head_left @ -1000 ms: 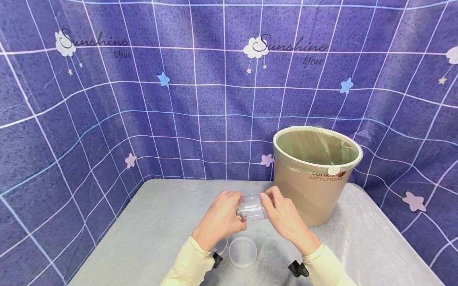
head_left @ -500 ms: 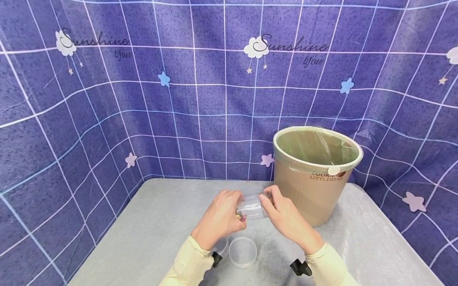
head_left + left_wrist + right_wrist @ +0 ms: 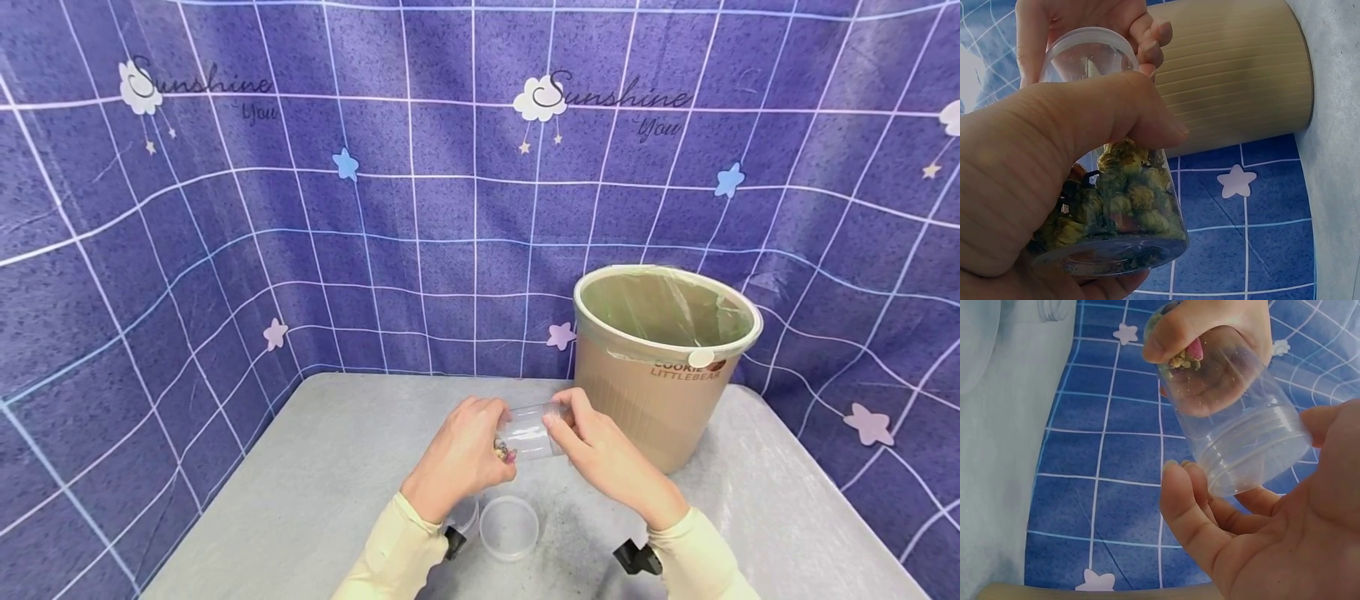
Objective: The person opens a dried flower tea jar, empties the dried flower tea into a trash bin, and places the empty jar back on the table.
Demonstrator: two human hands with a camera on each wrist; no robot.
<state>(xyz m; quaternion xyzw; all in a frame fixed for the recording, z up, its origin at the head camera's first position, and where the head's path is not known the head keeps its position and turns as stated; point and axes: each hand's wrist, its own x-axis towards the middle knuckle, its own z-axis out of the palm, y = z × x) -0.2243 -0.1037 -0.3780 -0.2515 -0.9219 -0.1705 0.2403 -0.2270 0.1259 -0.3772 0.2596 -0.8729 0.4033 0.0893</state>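
Observation:
My left hand (image 3: 461,450) grips a clear plastic jar (image 3: 528,433) around its base, tilted nearly on its side above the table. Dried yellowish-green flower buds (image 3: 1138,200) lie toward the base end, and a pink bud (image 3: 1195,350) shows near the thumb in the right wrist view. At the other end sits a clear screw lid (image 3: 1254,453). Curled around that lid are the fingers and thumb of my right hand (image 3: 603,446); the fingertips on one side look slightly apart from the rim.
On the grey table (image 3: 337,467) below the hands stands a round clear plastic container (image 3: 509,528). Another clear round piece (image 3: 468,515) is partly hidden by the left wrist. A beige bin (image 3: 652,408) with a greenish liner stands close behind the right hand.
My right hand has turned slightly at the lid, and its wrist has shifted a little to the right. The left hand and the jar stay almost still.

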